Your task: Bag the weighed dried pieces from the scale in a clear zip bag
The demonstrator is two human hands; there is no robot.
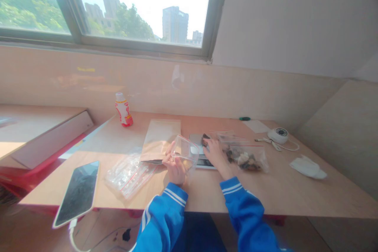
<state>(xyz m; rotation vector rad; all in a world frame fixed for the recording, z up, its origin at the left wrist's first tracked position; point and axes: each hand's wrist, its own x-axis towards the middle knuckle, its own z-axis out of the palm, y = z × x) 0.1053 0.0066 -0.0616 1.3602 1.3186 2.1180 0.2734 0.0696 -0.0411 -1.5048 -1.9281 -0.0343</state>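
Observation:
My left hand [176, 168] holds a clear zip bag [186, 151] with a red seal line, its mouth tilted up. Right of it, my right hand [214, 151] has its fingers closed on a small dark brown piece [205, 139] above a silver scale [196, 140]. The scale's dark display strip [204, 162] shows along its front. Beside my right wrist lies a clear bag with dark and pale pieces [249, 160]. Behind my left hand is a brown paper bag [158, 138], and a stack of clear zip bags [130, 175] lies to its left.
A phone [78, 193] with a cable overhangs the table's front left edge. A red and white bottle [124, 110] stands at the back. On the right are a small white fan [278, 135], a white cloth-like item [308, 167], paper [256, 126] and a green object [244, 118].

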